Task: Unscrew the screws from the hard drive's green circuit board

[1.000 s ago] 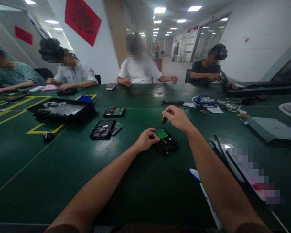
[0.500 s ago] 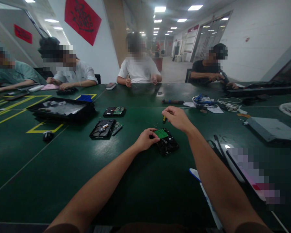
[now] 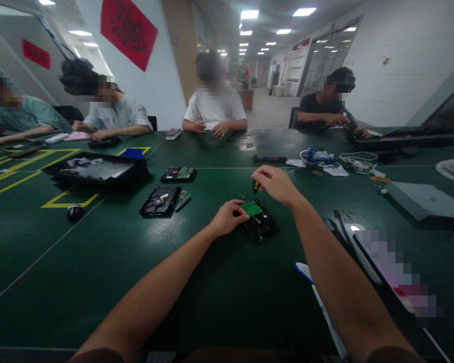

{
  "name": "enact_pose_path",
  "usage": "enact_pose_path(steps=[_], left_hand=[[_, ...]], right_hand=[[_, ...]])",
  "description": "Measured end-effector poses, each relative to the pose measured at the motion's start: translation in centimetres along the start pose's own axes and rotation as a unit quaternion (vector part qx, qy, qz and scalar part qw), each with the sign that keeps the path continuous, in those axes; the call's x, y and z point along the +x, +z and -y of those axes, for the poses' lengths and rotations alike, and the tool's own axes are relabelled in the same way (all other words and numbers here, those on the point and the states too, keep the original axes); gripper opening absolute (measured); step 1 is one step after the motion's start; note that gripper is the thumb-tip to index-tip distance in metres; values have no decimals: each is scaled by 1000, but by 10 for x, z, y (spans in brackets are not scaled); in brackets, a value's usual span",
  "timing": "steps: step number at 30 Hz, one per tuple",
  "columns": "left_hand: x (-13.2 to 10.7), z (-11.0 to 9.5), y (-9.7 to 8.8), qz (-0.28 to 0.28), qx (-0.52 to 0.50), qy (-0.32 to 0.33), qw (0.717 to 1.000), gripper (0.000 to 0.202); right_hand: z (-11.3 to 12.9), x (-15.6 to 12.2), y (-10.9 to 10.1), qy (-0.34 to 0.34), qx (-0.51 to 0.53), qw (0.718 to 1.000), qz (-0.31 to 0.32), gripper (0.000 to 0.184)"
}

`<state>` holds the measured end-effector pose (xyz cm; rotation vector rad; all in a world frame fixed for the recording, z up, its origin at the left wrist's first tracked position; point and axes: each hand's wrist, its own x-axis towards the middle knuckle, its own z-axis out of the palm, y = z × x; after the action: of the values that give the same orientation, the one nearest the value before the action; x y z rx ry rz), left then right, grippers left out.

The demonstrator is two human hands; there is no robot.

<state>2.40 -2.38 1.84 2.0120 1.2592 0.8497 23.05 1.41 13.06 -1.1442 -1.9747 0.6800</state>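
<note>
Hard drive (image 3: 264, 229) with a green circuit board (image 3: 251, 208) on its upward face lies on the table (image 3: 196, 282), in front of the person and between the two hands. Thumb and fingers of the left hand (image 3: 227, 218) are clamped on its left edge beside the board; that sideways hold probably steadies the drive against turning while leaving most of the top uncovered. The right hand (image 3: 274, 182) has its grip together on a short yellow-and-black tool (image 3: 256, 185), apparently a screwdriver, pinched from above near the drive's far end, a posture that would suit twisting with the fingertips (whether the tip touches the drive, I cannot tell). Small bits (image 3: 243, 195), perhaps screws, lie scattered just beyond the far left corner, likely there to be near yet clear of the drive. Farther left sit a second drive (image 3: 155, 204) with a loose board (image 3: 183, 200) right beside it, and behind them a third drive (image 3: 170, 175); their placing seems meant to free the space around the hands.
</note>
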Motion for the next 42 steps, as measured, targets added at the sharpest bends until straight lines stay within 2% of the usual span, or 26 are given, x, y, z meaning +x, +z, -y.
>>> enact_pose_path(steps=[9, 14, 19, 24, 28, 33, 36, 42], left_hand=[[0, 0, 0, 3, -1, -1, 1000, 9], [-1, -3, -1, 4, -3, 2, 1000, 10], [0, -2, 0, 2, 0, -2, 1000, 10], [1, 1, 0, 2, 7, 0, 1000, 10], [0, 2, 1, 1, 5, 4, 1000, 9], [0, 0, 1, -3, 3, 4, 1000, 9], [0, 0, 1, -4, 2, 2, 1000, 9], [1, 4, 2, -3, -2, 5, 1000, 8]], right_hand=[[0, -1, 0, 18, 34, 999, 34, 38], [0, 0, -2, -9, -4, 1000, 21, 31], [1, -1, 0, 8, -3, 1000, -11, 25], [2, -2, 2, 2, 34, 999, 15, 34], [1, 0, 2, 8, 34, 999, 30, 34], [1, 1, 0, 9, -14, 1000, -10, 26], [1, 0, 1, 28, 5, 1000, -13, 25], [-1, 0, 5, 19, 74, 997, 29, 36]])
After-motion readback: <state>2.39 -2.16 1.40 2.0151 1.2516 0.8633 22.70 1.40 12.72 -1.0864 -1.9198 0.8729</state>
